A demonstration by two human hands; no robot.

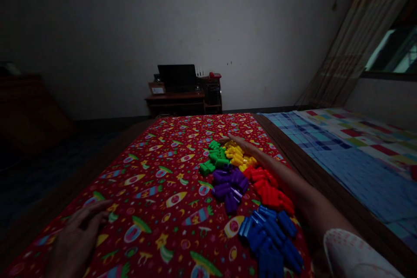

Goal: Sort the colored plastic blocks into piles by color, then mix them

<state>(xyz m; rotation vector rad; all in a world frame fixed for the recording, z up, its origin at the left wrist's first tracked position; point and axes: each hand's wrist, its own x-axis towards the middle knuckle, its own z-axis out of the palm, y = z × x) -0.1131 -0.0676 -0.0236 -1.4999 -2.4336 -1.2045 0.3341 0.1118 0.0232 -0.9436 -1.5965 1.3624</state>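
My right arm reaches along the right side of several coloured piles of plastic toy blocks. My right hand [237, 141] lies at the far edge of the yellow blocks [236, 155], its fingers stretched to the left towards the green blocks [217, 156]; the blocks hide part of it. Nearer to me are the purple blocks [230, 186], the red blocks [269, 189] and the blue blocks [272, 236], each colour heaped together. At the lower left, my left hand [77, 236] rests on the red patterned cloth [130, 213], fingers apart and holding nothing.
Beyond the cloth's far end stands a low desk [176, 97] with a monitor [177, 77] and a red telephone [215, 75]. A bed with a blue checked sheet [342, 160] is on the right, below a curtain [345, 47]. Dark wooden furniture [29, 113] stands at left.
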